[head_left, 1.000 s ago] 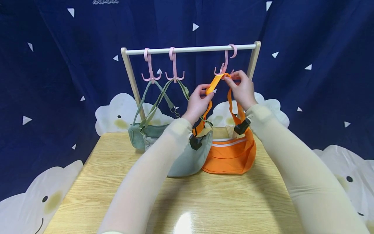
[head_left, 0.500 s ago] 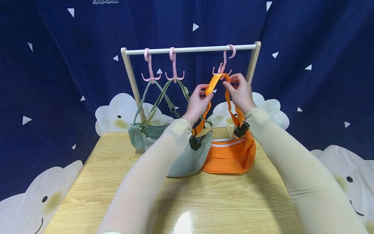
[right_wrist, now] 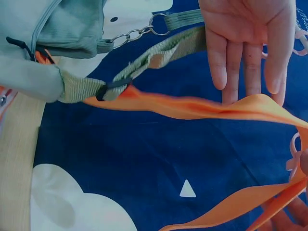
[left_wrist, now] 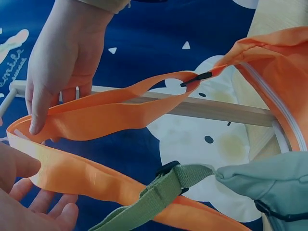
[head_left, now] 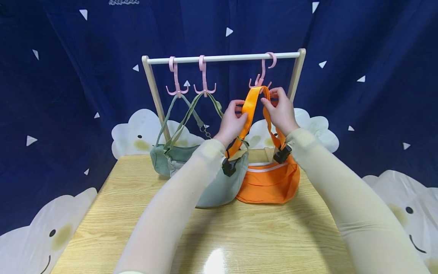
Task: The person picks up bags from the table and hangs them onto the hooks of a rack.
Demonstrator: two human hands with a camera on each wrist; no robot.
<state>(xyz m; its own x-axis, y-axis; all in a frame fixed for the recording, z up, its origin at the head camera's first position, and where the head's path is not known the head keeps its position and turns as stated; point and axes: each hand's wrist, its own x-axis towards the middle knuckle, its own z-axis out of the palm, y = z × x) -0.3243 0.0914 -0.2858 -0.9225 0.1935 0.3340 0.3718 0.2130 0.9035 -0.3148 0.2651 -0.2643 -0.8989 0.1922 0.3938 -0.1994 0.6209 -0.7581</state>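
The orange bag [head_left: 268, 182] sits on the table at the right, its white zip facing forward. Its orange strap [head_left: 251, 104] rises to a loop at the prongs of the tilted pink hook [head_left: 261, 80]; whether a prong carries it cannot be told. My left hand [head_left: 233, 121] is beside the strap's left side, fingers fairly straight in the right wrist view, the strap by their tips. On the other side, my right hand [head_left: 281, 109] has thumb and fingers loosely about the strap, with a gap between them. The strap's side release ends are partly hidden by the wrist cameras.
Two more pink hooks hang on the white rail [head_left: 232, 58] to the left. From them hang a green corduroy bag [head_left: 159, 160] and a pale grey-green bag [head_left: 219, 192], which overlaps the orange bag. Wooden posts [head_left: 297, 72] hold the rail above the wooden table [head_left: 260, 236].
My left fingers have loosened from the strap, which now hangs straighter past them. My right hand has moved slightly down and away from the hook. The hook has swung a little left.
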